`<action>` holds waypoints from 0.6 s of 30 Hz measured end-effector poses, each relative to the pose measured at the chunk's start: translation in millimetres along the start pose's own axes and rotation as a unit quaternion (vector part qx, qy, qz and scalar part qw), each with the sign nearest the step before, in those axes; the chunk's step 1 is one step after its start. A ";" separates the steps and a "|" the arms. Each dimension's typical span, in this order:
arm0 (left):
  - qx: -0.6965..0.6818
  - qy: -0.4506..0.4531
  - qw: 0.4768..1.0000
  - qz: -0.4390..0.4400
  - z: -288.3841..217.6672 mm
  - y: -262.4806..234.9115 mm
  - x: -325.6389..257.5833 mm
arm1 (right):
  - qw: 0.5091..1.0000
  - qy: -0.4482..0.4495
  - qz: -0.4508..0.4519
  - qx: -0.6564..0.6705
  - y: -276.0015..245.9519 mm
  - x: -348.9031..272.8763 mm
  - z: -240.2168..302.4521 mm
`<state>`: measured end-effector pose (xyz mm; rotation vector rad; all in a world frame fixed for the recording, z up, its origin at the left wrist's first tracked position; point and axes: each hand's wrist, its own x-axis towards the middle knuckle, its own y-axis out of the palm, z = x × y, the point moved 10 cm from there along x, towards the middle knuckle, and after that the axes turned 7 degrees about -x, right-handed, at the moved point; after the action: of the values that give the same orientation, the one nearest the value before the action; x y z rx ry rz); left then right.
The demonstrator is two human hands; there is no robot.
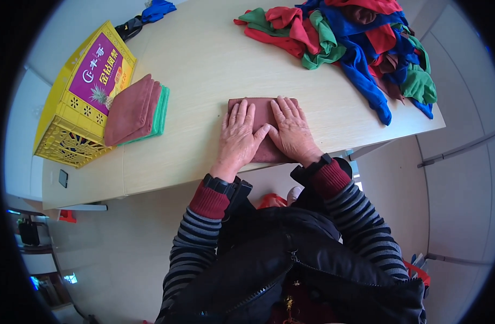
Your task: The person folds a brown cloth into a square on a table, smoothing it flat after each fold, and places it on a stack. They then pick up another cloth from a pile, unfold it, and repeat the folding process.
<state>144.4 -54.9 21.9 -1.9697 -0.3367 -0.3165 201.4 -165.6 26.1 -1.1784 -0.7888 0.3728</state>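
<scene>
A brown cloth (262, 112), folded into a neat rectangle, lies at the front edge of the table. Flat on its left side rests my left hand (238, 132), fingers stretched out toward the far edge. My right hand (292, 128) presses on the right side, its fingers also straight. The two thumbs meet or nearly meet over the middle of the cloth. To the left is a stack of folded cloths, with brown ones (130, 110) on top and green ones (160, 116) beneath.
A loose heap of red, blue, green and brown cloths (361, 40) covers the table's far right. At the left stands a yellow plastic crate (69, 121) with a purple panel. A phone (63, 178) lies near the front left edge. Dark and blue items (145, 19) sit at the back left.
</scene>
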 end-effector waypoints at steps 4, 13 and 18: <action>0.024 -0.045 0.998 0.047 2.9 -1.1 -8.4 | 1.000 0.006 0.009 -0.016 0.5 -0.5 -3.9; 0.024 -0.104 0.993 0.049 23.8 -16.8 -34.7 | 1.000 0.018 0.004 -0.011 -1.9 -3.5 -0.4; 0.098 -0.146 0.983 0.061 30.9 -29.0 -43.0 | 1.000 0.021 0.004 -0.012 -1.8 -6.0 -0.9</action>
<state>96.0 -19.2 17.9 -1.8316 -0.4159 0.0840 197.8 -170.7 25.5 -1.2093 -0.7547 0.3451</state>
